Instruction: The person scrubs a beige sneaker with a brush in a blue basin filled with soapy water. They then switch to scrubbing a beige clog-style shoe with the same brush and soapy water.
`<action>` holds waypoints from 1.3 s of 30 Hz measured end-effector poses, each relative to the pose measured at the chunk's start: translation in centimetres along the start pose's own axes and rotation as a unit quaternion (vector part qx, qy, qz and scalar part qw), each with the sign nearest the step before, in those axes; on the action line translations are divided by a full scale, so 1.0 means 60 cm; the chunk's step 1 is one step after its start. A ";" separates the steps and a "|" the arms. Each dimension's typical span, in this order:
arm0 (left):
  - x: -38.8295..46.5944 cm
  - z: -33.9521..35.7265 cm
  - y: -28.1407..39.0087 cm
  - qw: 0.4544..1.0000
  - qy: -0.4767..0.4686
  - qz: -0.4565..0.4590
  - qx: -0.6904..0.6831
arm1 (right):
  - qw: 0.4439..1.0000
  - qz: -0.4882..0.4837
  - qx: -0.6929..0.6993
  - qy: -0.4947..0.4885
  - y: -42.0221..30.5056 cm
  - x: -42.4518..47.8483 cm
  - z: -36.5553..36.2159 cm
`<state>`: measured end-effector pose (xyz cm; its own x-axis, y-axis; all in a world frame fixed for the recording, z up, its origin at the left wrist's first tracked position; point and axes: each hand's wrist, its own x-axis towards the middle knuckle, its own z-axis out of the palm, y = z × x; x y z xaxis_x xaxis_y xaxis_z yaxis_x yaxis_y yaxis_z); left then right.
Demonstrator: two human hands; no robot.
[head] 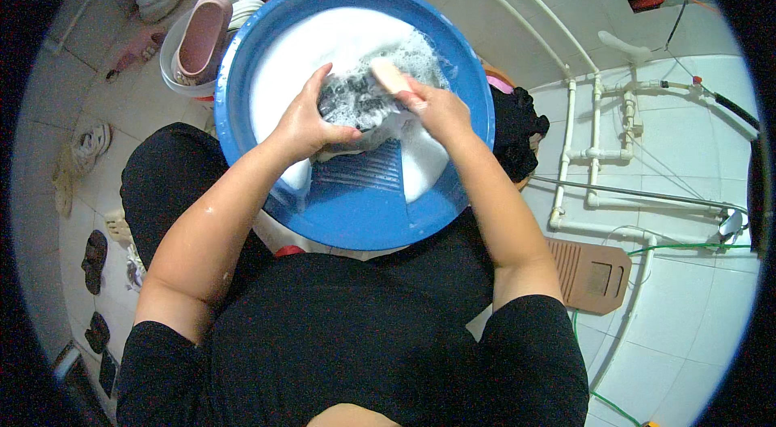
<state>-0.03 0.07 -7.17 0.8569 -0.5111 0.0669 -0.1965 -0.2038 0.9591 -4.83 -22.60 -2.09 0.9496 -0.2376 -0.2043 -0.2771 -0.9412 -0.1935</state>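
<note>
A round blue plastic basin [357, 230] full of white suds [339, 33] stands before me, with a ribbed washboard surface [370, 169] on its near inner side. Within it lies a dark, foam-covered item [348, 97], its kind hidden by the lather. My left hand [308, 124] holds this item at its left and near edges, thumb and fingers spread around it. My right hand [438, 110] grips a pale scrubbing brush [390, 75] at the item's right side; the bristles are not visible.
At the basin's left, a white bucket [173, 78] holds a pink clog [205, 39]. Black fabric [518, 130] lies close on the right. White pipes [567, 148] run along the tiled wall, near a brown washboard [594, 275]. Several shoes [94, 260] lie on the left floor.
</note>
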 end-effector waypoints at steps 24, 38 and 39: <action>-0.007 -0.012 0.028 0.975 0.021 0.073 0.210 | 0.982 0.107 0.154 0.036 0.064 0.033 0.064; -0.028 -0.048 0.079 0.953 -0.063 0.066 0.289 | 0.989 0.035 0.139 0.024 0.049 0.062 0.065; -0.026 -0.044 0.077 0.953 -0.061 0.058 0.290 | 0.984 -0.057 0.168 0.019 0.046 0.052 0.067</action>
<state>-1.01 2.10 -2.12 0.7583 -0.6447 0.0972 -0.5480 -0.5495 0.6307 -3.21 -24.99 -7.14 0.9804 -0.1493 -0.1288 -0.1950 -0.8314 -0.5204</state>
